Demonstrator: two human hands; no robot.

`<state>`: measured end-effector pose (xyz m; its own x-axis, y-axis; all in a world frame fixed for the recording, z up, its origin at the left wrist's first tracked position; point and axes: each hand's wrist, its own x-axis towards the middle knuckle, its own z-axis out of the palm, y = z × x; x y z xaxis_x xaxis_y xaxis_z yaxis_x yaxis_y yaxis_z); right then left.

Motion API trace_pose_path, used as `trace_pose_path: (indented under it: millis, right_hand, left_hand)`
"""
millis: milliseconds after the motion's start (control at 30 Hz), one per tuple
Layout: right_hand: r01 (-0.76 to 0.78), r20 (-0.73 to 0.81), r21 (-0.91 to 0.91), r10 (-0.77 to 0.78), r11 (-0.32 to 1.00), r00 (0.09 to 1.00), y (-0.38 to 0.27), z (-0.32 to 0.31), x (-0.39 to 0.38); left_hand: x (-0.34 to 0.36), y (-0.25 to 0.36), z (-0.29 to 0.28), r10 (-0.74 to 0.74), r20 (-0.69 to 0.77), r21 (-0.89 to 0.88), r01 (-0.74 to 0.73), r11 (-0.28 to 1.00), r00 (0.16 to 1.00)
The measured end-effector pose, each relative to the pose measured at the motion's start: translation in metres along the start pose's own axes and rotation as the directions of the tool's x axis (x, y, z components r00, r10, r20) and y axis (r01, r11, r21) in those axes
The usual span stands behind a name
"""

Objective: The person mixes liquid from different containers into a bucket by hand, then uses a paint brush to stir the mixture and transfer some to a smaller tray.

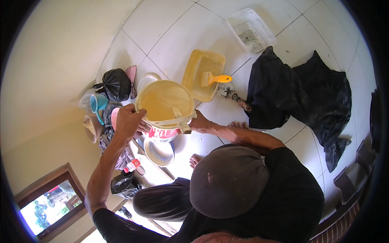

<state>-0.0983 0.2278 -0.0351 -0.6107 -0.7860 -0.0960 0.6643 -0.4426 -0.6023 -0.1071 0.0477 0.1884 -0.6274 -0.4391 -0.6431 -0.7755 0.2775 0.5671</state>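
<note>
Between my hands is a white bucket [162,133] with red print, holding cream-yellow paint [164,97]. My left hand [130,121] grips the rim on the left side. My right hand [198,122] is closed on the right side of the rim, its fingers partly hidden behind it. A paint-smeared flat piece [178,114], perhaps a stick or brush, lies over the near rim beside my right hand. Just beyond stands a yellow-coated tray [188,71], with a yellow-handled paintbrush [219,79] resting across its side.
A black cloth [300,89] lies on the white tiles at right. Farther back is a whitish plastic tub [251,32]. A scraper [239,101] lies beside the tray. Along the left wall are a black bag [115,84], a blue dipper [97,104] and a red-capped bottle [131,165]. A round lid [160,153] lies below the bucket.
</note>
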Motion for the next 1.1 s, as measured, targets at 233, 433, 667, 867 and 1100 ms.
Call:
trace_pose_path:
  millis: [233, 433, 667, 867, 1100]
  right_hand:
    - [0.051, 0.030, -0.015, -0.051, 0.999, 0.998, -0.007, 0.002, 0.000]
    - [0.043, 0.013, -0.019, -0.043, 0.999, 0.999, -0.009, 0.001, 0.000]
    - [-0.014, 0.011, 0.083, 0.013, 0.996, 1.000, -0.010, 0.002, -0.002]
    - [0.008, 0.025, 0.026, -0.008, 1.000, 1.000, -0.004, 0.005, 0.002]
    - [0.011, 0.032, -0.038, -0.010, 0.999, 0.999, -0.006, 0.006, 0.002]
  left_hand:
    - [0.004, 0.010, 0.002, 0.011, 0.018, 0.023, -0.011, 1.000, 1.000]
    - [0.005, 0.017, 0.004, 0.008, 0.014, 0.043, -0.009, 0.999, 1.000]
    - [0.003, 0.025, 0.006, 0.005, 0.006, 0.081, -0.005, 0.997, 1.000]
    - [0.001, 0.031, 0.004, 0.005, -0.008, 0.106, -0.004, 0.994, 1.000]
    - [-0.003, 0.035, 0.002, 0.002, -0.005, 0.112, -0.001, 0.994, 1.000]
